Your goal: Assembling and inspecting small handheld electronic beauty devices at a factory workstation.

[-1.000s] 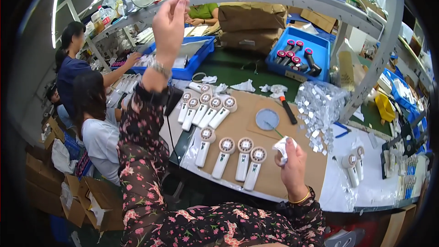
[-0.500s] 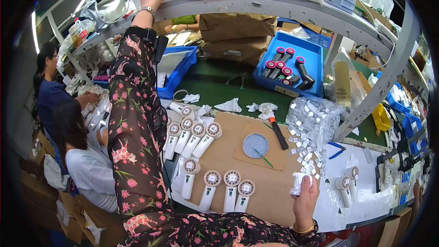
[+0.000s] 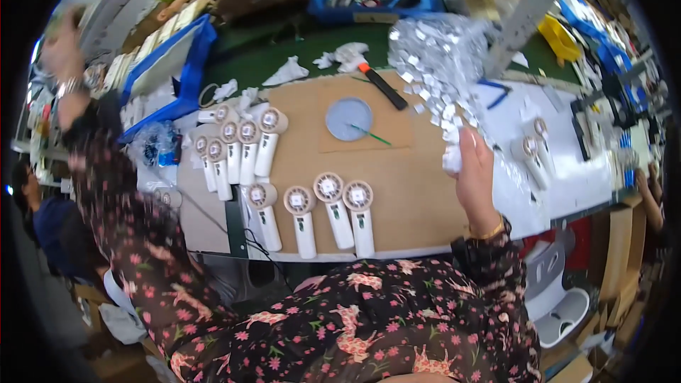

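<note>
My right hand [image 3: 477,174] is closed round a crumpled white cloth [image 3: 452,154], over the right side of the brown cardboard sheet [image 3: 418,206]. Stretched to the far upper left, my left hand [image 3: 62,53] is smeared by motion, so its fingers and anything in them cannot be made out. White handheld fans with round beige heads lie on the bench: a near row around one fan [image 3: 330,206] and a cluster around another [image 3: 268,142]. A round grey-blue dish [image 3: 344,115] holds a thin green stick [image 3: 370,134]. Small white squares [image 3: 445,110] lie scattered beyond my right hand.
Behind the dish lies a black-and-orange-handled tool [image 3: 383,86]. A blue bin [image 3: 425,0] holds several dark, pink-ringed pieces. Blue-handled pliers [image 3: 494,93], a clear plastic bag [image 3: 440,46] and a metal post [image 3: 528,18] stand or lie rightward. Another blue tray [image 3: 167,96] sits left.
My left hand has come away from the overhead shelf and swung left, now blurred. The whole view has shifted lower. My right hand keeps its hold on the white cloth.
</note>
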